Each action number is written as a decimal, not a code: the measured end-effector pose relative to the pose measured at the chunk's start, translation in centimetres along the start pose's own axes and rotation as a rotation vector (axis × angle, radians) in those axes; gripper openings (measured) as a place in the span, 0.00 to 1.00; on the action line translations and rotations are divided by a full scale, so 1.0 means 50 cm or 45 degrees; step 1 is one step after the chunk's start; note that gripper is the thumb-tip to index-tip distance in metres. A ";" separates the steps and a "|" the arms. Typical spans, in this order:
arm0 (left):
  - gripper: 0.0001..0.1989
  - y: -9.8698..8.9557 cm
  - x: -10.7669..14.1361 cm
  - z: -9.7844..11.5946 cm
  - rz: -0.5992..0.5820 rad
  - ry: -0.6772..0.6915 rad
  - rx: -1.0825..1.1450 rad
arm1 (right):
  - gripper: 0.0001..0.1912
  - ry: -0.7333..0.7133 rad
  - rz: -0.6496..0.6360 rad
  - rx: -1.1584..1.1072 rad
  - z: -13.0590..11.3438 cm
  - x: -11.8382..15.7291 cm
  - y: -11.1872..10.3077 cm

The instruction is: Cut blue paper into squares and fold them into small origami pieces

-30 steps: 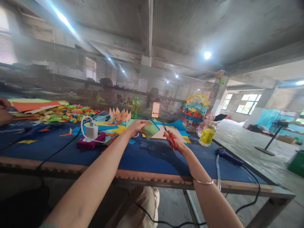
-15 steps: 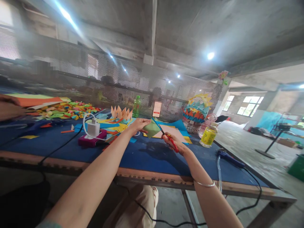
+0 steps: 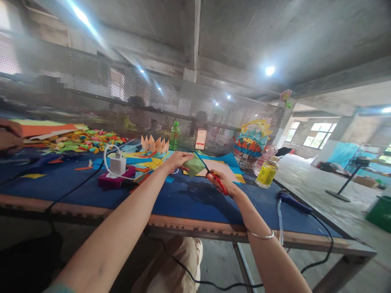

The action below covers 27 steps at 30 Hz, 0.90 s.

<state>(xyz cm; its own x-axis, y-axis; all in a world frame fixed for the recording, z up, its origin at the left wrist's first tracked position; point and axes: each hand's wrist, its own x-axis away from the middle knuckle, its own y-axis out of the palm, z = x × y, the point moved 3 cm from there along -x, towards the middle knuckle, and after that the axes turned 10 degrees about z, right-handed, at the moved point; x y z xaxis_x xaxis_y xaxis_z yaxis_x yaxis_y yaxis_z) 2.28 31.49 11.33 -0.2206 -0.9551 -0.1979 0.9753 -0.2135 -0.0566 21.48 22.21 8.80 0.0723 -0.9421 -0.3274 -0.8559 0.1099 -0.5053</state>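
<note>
Pinched between the fingers of my left hand (image 3: pixel 179 161) is a piece of green paper (image 3: pixel 194 165), raised over the table. My right hand (image 3: pixel 220 182) grips the red handles of the scissors (image 3: pixel 222 186). Their dark blades point up and left, against the right edge of the green paper. Beneath and behind my hands lie sheets of pale pink paper (image 3: pixel 222 167) and blue paper (image 3: pixel 229 160). A smartphone (image 3: pixel 200 139) leans upright at the mesh behind them.
Left stand a purple power strip (image 3: pixel 113 181), a white charger (image 3: pixel 117 165) and a paper scrap pile (image 3: pixel 82 140). Right are a paper basket (image 3: pixel 249 148), a yellow-labelled bottle (image 3: pixel 266 174) and a glue gun (image 3: pixel 295 202). Another person's hand (image 3: pixel 10 134) is far left.
The scissor blades appear closer together along the green paper's edge. The whole view has shifted slightly. At the far left, the other person's hand has moved.
</note>
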 end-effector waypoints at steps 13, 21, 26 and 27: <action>0.20 0.000 0.007 0.008 0.019 -0.016 -0.020 | 0.26 -0.034 0.064 0.014 0.011 -0.006 0.001; 0.25 -0.002 0.004 0.006 0.005 0.005 -0.016 | 0.23 -0.047 0.103 0.024 0.018 -0.010 0.002; 0.26 -0.003 -0.002 0.000 -0.009 0.014 -0.019 | 0.23 -0.033 0.142 0.028 0.020 -0.011 0.004; 0.25 -0.003 -0.002 0.000 -0.012 0.015 -0.021 | 0.23 -0.026 0.151 0.030 0.020 -0.011 0.005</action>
<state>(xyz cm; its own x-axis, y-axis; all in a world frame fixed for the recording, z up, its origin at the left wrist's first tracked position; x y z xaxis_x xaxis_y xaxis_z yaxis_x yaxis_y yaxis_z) 2.17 31.62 11.37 -0.2299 -0.9506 -0.2085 0.9729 -0.2189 -0.0749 21.74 23.07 8.09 -0.0182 -0.9154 -0.4021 -0.8468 0.2280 -0.4806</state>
